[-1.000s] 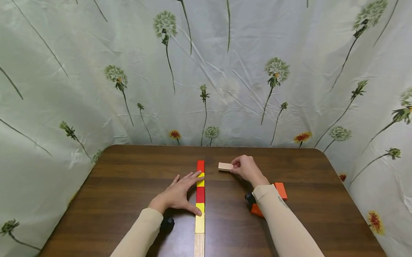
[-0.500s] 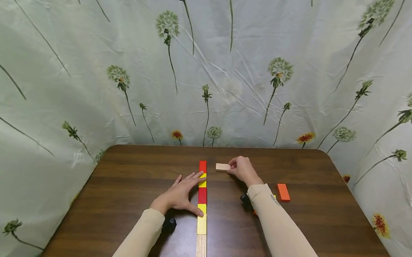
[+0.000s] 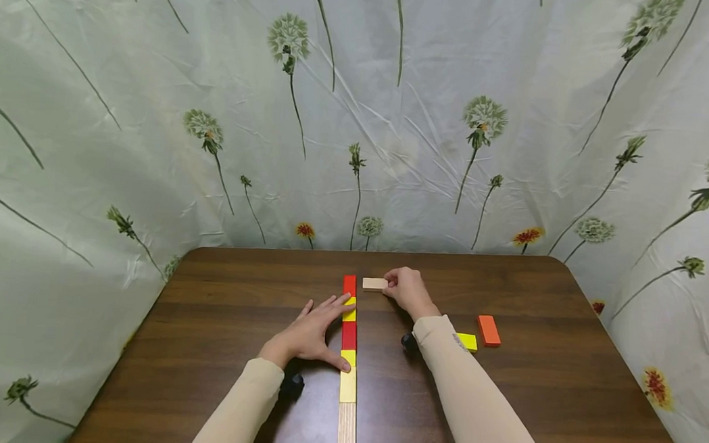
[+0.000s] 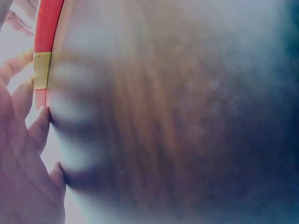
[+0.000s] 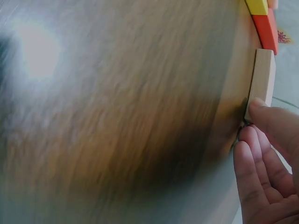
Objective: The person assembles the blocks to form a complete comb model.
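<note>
A straight row of coloured wooden blocks runs along the table: a red block point(image 3: 349, 284) at the far end, yellow, dark red point(image 3: 349, 336) and yellow pieces, then a pale yellow block point(image 3: 348, 387) and a striped plain one point(image 3: 347, 424) nearest me. My left hand point(image 3: 303, 335) lies spread at the row's left side, fingertips at the far yellow block and thumb at the pale yellow one. Right of the row's far end, my right hand point(image 3: 409, 294) pinches the right end of a plain wooden block point(image 3: 373, 284). In the right wrist view this plain block point(image 5: 264, 77) appears close to the red block point(image 5: 266, 31).
An orange block point(image 3: 489, 331) lies at the right on the brown wooden table point(image 3: 201, 334). Beside it, a yellow block point(image 3: 468, 341) is partly covered by the right sleeve point(image 3: 466, 384). A flower-printed curtain point(image 3: 409, 130) hangs behind the table's far edge.
My right hand has slid left with the plain block, closer to the row's red end. The loose yellow block now shows from behind the sleeve. My left hand keeps its place.
</note>
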A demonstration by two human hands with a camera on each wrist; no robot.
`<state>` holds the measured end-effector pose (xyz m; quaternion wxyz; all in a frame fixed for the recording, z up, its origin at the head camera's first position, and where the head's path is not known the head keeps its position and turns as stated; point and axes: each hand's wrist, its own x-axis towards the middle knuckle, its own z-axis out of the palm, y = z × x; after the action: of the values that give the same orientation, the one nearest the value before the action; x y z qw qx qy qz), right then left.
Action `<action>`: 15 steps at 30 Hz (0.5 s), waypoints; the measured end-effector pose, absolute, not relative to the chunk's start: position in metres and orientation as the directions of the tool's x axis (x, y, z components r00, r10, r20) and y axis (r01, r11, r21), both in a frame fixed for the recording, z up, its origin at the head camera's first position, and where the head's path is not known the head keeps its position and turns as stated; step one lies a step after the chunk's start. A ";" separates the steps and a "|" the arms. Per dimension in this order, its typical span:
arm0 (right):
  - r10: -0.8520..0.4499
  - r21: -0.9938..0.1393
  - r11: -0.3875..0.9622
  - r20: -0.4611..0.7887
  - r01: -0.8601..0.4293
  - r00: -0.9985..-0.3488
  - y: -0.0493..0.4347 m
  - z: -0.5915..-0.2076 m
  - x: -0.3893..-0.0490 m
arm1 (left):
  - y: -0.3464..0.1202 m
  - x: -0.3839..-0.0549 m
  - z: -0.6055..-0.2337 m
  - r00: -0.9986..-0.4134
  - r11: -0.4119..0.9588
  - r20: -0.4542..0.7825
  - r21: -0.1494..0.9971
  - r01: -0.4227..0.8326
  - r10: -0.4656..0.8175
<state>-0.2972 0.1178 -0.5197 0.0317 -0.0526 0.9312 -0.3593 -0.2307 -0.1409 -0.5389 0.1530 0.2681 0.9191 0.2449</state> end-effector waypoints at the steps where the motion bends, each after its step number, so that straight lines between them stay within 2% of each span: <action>1: -0.117 -0.675 0.734 -0.025 -0.070 -0.993 0.117 -0.519 -0.297 | -0.141 -0.231 -0.538 -0.810 0.736 -0.150 0.534 0.416 0.567; 15: -0.106 -0.678 0.733 -0.021 -0.064 -0.994 0.108 -0.523 -0.299 | -0.139 -0.231 -0.539 -0.811 0.740 -0.153 0.530 0.414 0.564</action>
<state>-0.2986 0.1079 -0.5230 0.0290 -0.0457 0.9303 -0.3628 -0.2310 -0.1394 -0.5389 0.1537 0.2659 0.9199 0.2439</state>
